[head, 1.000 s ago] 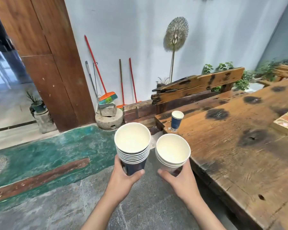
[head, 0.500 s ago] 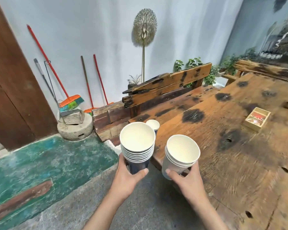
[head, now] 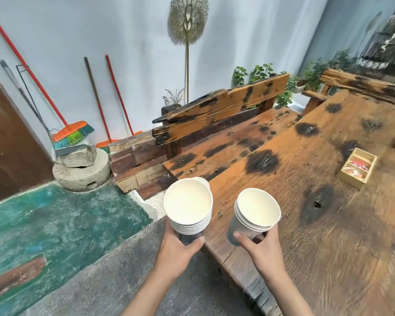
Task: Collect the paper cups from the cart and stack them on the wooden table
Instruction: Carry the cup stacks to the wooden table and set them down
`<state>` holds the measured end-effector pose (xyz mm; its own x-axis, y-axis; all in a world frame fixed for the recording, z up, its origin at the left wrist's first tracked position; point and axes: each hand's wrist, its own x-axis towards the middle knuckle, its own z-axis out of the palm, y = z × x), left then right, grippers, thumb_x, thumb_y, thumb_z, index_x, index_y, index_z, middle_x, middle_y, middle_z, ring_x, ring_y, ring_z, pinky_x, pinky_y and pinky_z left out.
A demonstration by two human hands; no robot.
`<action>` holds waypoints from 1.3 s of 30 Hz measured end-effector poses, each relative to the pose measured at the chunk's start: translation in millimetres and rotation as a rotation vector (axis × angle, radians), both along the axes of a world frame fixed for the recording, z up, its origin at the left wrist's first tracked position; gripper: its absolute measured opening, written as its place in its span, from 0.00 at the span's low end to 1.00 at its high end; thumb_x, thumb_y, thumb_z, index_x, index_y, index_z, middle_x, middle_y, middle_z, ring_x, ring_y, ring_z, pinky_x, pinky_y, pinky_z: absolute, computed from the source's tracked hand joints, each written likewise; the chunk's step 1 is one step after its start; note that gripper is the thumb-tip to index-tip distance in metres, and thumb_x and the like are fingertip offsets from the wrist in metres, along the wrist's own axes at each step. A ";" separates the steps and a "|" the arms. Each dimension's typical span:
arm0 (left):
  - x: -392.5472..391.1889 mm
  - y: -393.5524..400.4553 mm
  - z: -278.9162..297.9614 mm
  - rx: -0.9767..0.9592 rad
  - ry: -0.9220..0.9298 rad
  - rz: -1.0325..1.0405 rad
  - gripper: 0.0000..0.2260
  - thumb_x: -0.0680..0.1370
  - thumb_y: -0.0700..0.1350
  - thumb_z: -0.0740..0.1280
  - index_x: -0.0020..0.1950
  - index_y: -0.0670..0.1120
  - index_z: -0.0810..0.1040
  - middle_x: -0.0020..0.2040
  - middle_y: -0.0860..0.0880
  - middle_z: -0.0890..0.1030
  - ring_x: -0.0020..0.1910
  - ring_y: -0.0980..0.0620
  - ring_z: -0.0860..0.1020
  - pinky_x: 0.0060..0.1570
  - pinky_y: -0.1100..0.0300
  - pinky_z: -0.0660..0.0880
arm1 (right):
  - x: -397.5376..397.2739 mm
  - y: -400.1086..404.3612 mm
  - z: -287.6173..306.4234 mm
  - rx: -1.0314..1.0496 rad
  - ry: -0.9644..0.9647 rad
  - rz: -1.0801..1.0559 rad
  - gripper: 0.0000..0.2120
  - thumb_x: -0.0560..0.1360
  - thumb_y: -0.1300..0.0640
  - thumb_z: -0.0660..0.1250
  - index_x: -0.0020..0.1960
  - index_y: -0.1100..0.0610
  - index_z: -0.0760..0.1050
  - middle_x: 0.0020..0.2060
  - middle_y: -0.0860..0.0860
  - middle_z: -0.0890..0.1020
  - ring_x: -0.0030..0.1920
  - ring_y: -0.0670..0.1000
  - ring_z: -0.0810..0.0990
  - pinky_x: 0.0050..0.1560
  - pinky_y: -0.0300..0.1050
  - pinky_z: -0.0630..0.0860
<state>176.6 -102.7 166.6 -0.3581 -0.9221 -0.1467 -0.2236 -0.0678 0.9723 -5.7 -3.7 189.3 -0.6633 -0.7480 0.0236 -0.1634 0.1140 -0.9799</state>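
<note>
My left hand [head: 180,249] grips taller stack of paper cups [head: 188,207] at its base, held over the corner of the wooden table [head: 328,236]. Right hand [head: 260,249] grips shorter cup stack [head: 254,213] above the table. Single cup rim [head: 204,180] peeks out behind left stack.
</note>
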 end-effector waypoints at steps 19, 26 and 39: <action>-192.3 -32.0 -122.5 0.133 -0.072 0.264 0.37 0.60 0.49 0.77 0.67 0.46 0.70 0.61 0.48 0.78 0.60 0.58 0.76 0.58 0.59 0.75 | -201.1 -119.3 -142.9 0.177 -0.066 0.236 0.40 0.62 0.58 0.79 0.67 0.45 0.61 0.61 0.44 0.74 0.58 0.48 0.75 0.51 0.36 0.71; -222.2 -61.2 -176.8 0.138 -0.095 0.315 0.32 0.65 0.42 0.78 0.67 0.41 0.70 0.60 0.50 0.79 0.57 0.67 0.75 0.51 0.76 0.70 | -219.9 -157.6 -181.7 0.188 -0.076 0.239 0.36 0.61 0.59 0.79 0.63 0.47 0.66 0.54 0.42 0.79 0.51 0.40 0.79 0.54 0.45 0.73; -271.5 -150.5 -192.5 -0.056 -0.080 0.542 0.38 0.65 0.44 0.78 0.70 0.49 0.64 0.66 0.51 0.73 0.66 0.57 0.69 0.66 0.68 0.64 | -232.6 -253.4 -205.3 0.119 -0.051 0.310 0.37 0.61 0.60 0.79 0.65 0.51 0.65 0.58 0.47 0.79 0.54 0.46 0.79 0.58 0.48 0.75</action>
